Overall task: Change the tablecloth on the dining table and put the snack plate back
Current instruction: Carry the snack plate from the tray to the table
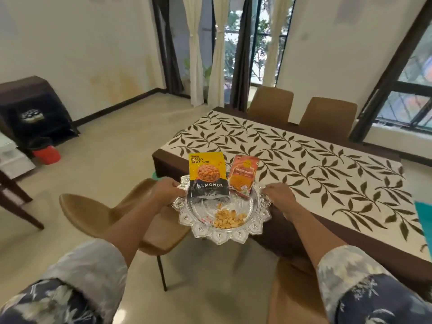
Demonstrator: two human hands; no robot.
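Observation:
I hold a clear glass snack plate point(230, 235) with a scalloped rim in the air, just off the near left corner of the dining table. My left hand point(167, 191) grips its left rim and my right hand point(279, 195) grips its right rim. On the plate lie a yellow and black almonds pouch point(208, 175), an orange snack packet point(243, 175) and a small heap of loose nuts point(228, 218). A white tablecloth with a dark leaf print point(311, 169) covers the table top.
A tan chair point(93, 211) stands below my left arm and another point(294, 298) below my right arm. Two more chairs point(327, 118) stand at the table's far side. A dark shelf unit point(35, 113) and a red bucket point(46, 154) sit by the left wall.

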